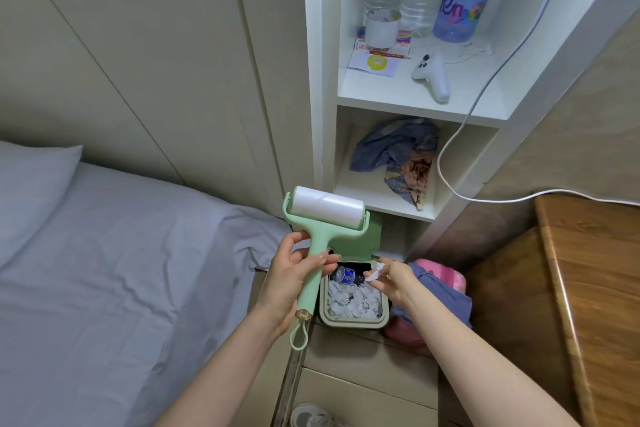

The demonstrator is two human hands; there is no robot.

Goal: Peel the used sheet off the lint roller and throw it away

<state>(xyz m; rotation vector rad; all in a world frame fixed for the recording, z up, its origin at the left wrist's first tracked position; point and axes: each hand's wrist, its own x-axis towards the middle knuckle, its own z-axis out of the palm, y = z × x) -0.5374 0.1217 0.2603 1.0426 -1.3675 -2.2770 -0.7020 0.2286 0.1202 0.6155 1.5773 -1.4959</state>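
Observation:
A mint-green lint roller (313,236) with a clean white roll stands tilted in the middle of the view. My left hand (294,279) grips its handle. My right hand (391,279) pinches a crumpled white used sheet (375,271) in its fingertips, right above the rim of a small green trash bin (353,321). The bin's lid is raised. Inside lie several crumpled white sheets and a dark can.
A bed with grey sheet (121,288) fills the left. A white shelf unit (415,97) behind the bin holds bottles, a white controller and bunched cloth. A white cable (446,163) hangs down. Clothes (440,295) and a wooden table (595,288) are right.

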